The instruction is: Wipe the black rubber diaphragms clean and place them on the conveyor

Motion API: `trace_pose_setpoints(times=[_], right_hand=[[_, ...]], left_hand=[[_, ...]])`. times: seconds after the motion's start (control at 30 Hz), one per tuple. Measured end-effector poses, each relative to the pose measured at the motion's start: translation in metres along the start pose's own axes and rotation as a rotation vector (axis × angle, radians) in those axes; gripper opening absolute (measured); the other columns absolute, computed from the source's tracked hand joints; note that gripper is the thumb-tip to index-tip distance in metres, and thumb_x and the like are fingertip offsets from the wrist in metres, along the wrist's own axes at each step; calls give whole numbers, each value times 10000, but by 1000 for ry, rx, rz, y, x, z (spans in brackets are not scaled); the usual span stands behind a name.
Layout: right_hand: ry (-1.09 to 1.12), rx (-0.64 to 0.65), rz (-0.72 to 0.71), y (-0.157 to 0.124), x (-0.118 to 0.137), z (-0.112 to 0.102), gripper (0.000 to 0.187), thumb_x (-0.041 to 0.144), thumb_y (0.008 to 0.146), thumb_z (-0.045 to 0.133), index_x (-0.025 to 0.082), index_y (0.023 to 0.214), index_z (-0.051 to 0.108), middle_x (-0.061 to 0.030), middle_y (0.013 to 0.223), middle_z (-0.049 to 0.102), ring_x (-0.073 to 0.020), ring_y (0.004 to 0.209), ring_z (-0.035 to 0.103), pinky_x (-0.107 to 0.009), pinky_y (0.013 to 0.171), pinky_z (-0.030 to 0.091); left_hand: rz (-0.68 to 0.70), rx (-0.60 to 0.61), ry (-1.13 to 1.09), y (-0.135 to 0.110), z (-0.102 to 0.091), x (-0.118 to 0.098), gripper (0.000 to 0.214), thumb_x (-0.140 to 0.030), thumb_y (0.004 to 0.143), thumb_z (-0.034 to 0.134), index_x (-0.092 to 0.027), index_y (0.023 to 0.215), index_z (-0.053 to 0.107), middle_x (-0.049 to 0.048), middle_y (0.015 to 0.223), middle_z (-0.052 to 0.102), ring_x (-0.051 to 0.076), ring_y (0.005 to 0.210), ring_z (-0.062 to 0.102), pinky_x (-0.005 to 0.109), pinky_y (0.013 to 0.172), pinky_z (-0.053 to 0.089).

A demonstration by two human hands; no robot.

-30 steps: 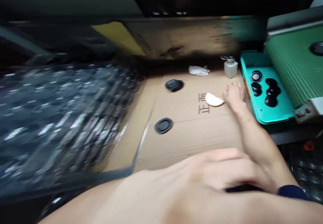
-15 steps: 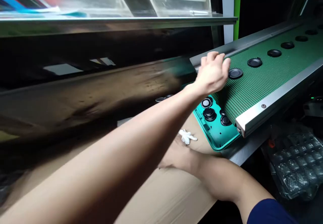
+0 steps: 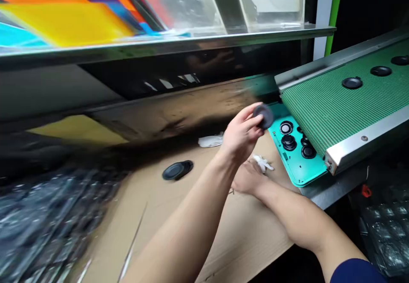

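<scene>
My left hand (image 3: 241,134) is raised above the cardboard-covered table (image 3: 179,215), its fingers pinched on a round black disc (image 3: 263,116) just left of the teal tray (image 3: 297,170). My right hand (image 3: 247,176) rests low on the cardboard beneath it, next to a white crumpled piece (image 3: 262,163); its fingers are mostly hidden by my left arm. More black discs (image 3: 352,82) ride on the green conveyor belt (image 3: 335,108), and several round black parts (image 3: 289,141) lie in the teal tray.
A pair of black discs (image 3: 177,170) lies on the cardboard at centre left. A white rag (image 3: 209,141) sits at the back. Blurred clear plastic trays (image 3: 47,223) fill the left; more plastic trays (image 3: 386,232) sit low right. A metal shelf (image 3: 159,47) overhangs.
My left hand has come back from the conveyor belt toward me, now holding a black disc. The view has swung down and left. My right hand stays on the cardboard.
</scene>
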State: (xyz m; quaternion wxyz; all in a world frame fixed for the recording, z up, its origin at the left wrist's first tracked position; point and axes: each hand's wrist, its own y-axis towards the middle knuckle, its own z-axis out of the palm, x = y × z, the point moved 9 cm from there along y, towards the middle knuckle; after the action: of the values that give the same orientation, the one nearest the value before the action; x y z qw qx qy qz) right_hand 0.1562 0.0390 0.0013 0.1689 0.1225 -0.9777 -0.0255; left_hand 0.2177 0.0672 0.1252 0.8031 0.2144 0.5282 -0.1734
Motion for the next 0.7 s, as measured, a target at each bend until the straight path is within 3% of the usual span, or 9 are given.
trace_pose_setpoints(times=[0.13,0.2,0.27,0.33,0.4,0.47,0.57,0.7], right_hand=[[-69,-34,-16,-3,-1,-2,386,406,929,579,195,1230,697,-130,1275,678,-327,1185,580,-457,970,487],[-72,-32,-6,-5,-3,-4,336,314,892,594,195,1185,707,-127,1205,689,-305,1152,597,-439,981,480],[-51,-57,27,-4,-6,-9,344,283,893,585,196,1202,708,-125,1181,691,-296,1140,605,-424,989,482],[0,-159,74,-3,-9,-18,414,304,924,571,200,1312,672,-125,1221,681,-291,1149,604,-417,1011,485],[92,-295,94,-4,-6,-28,478,356,954,568,200,1403,621,-129,1288,658,-280,1178,599,-409,1053,482],[191,-379,47,-6,4,-30,512,401,964,582,195,1432,600,-139,1335,634,-268,1216,592,-396,1088,479],[255,-389,-53,-8,23,-21,516,400,972,586,197,1447,595,-153,1357,610,-269,1249,578,-404,1096,493],[176,-363,-57,-2,27,-6,508,379,1002,550,183,1468,599,-171,1393,577,-297,1255,549,-441,1092,497]], left_hand=[[-92,-378,-97,-54,-145,22,363,-178,666,790,-198,1015,690,-22,857,673,33,560,492,143,435,322],[-97,-493,-117,-76,-194,36,292,-157,626,791,-172,873,636,-45,777,636,17,520,440,137,421,281],[-110,-579,-117,-92,-225,51,273,-160,608,779,-165,805,591,-57,726,613,21,508,431,145,415,245],[-136,-617,-103,-101,-239,65,243,-192,620,761,-159,804,606,-51,696,610,38,512,451,160,416,220],[-155,-590,-102,-101,-238,76,228,-231,650,753,-145,838,657,-32,691,629,57,521,477,179,422,227],[-153,-547,-154,-99,-231,83,226,-247,681,752,-136,868,692,-8,726,669,82,570,544,197,465,339],[-172,-496,-322,-96,-218,90,162,-288,768,720,-145,832,681,25,768,698,145,708,659,266,686,540],[-291,-337,-558,-94,-197,94,260,-363,922,564,-135,889,686,130,876,735,273,926,735,414,893,595]])
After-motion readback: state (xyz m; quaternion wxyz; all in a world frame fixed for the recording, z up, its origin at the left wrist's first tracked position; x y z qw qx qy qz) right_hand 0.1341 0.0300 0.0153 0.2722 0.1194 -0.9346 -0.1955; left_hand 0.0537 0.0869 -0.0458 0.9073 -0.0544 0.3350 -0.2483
